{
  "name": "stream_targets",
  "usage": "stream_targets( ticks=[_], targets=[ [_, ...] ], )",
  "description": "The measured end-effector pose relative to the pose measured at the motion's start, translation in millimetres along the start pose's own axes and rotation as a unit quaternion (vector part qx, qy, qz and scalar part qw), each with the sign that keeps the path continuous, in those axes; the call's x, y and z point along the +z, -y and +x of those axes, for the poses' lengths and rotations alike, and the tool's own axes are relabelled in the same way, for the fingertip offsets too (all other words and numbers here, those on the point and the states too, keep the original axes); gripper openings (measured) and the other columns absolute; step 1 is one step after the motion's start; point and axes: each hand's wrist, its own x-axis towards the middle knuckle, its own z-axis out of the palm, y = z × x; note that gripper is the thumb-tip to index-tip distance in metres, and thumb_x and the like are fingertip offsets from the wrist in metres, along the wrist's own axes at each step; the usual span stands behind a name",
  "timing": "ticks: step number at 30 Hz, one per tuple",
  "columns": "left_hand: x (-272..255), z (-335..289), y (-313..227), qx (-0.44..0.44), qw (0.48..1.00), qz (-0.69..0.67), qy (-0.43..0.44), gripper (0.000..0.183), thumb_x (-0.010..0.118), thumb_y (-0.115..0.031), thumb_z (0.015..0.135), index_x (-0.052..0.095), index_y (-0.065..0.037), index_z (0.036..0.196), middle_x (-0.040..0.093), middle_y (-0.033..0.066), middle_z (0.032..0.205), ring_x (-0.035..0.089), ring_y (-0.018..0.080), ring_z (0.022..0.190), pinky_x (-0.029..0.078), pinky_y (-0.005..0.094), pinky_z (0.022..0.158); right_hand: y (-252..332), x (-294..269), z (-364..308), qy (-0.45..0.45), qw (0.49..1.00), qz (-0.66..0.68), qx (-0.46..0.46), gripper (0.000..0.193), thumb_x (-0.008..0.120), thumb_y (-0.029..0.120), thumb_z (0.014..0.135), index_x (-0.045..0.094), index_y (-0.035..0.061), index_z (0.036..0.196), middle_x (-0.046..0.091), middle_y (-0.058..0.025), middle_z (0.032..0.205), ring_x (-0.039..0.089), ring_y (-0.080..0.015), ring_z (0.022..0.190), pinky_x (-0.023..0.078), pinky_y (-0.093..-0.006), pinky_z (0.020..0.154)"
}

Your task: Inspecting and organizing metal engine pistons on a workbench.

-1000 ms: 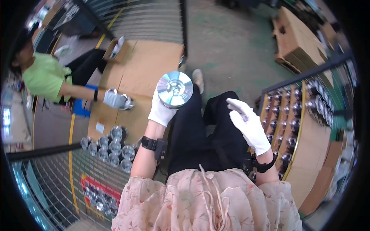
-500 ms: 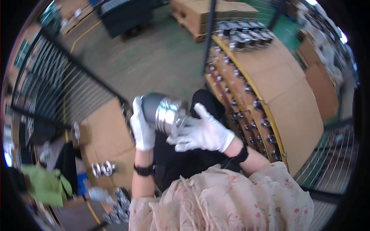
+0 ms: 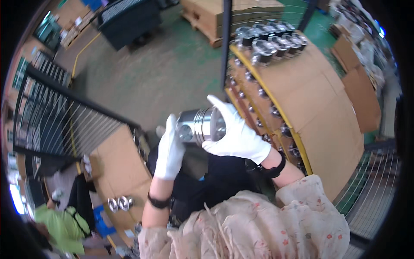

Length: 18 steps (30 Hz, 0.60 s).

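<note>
A shiny metal piston point(image 3: 196, 126) lies sideways in the air in front of my body, its ring grooves and a round pin hole showing. My left hand point(image 3: 170, 149), in a white glove, holds its dark skirt end at the left. Round the crown end at the right, my gloved right hand point(image 3: 241, 137) is closed, one finger over the top and another below. The fingers behind the piston are hidden.
To the right, a stack topped with a cardboard sheet point(image 3: 310, 108) carries several pistons point(image 3: 276, 42) at its far edge. Two pistons point(image 3: 120, 203) stand on cardboard at lower left. A wire-mesh panel point(image 3: 82, 116) is at left; a person in green point(image 3: 62, 226) works beyond.
The piston has been turned so its pin hole faces me and its crown points right. My right hand has moved from beside it, fingers spread, to gripping its crown end.
</note>
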Motion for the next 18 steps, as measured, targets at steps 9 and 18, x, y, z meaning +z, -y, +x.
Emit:
stream_targets(
  ticks=[9,18],
  targets=[
    [20,21,76,-0.195,0.756,-0.602,0.166,0.022,0.049,-0.02,0.095,0.055,-0.004,0.109,0.064,0.0116,0.107,0.064,0.0236,0.096,0.054,0.038,0.085,-7,28,8,0.051,0.99,0.098,0.086,0.076,0.08,0.023,0.075,0.044,0.0018,0.138,0.052,-0.0188,0.129,0.056,-0.028,0.115,0.05,-0.0381,0.094],
    [-16,11,59,-0.342,0.716,-0.605,-0.064,0.042,0.049,-0.044,0.098,0.061,-0.006,0.112,0.066,0.0092,0.105,0.064,0.0181,0.093,0.053,0.0318,0.082,-16,88,-31,0.196,0.544,0.726,0.371,0.059,0.056,0.025,0.097,0.029,-0.0024,0.142,0.045,-0.0248,0.136,0.056,-0.0357,0.116,0.051,-0.0428,0.096]
  ],
)
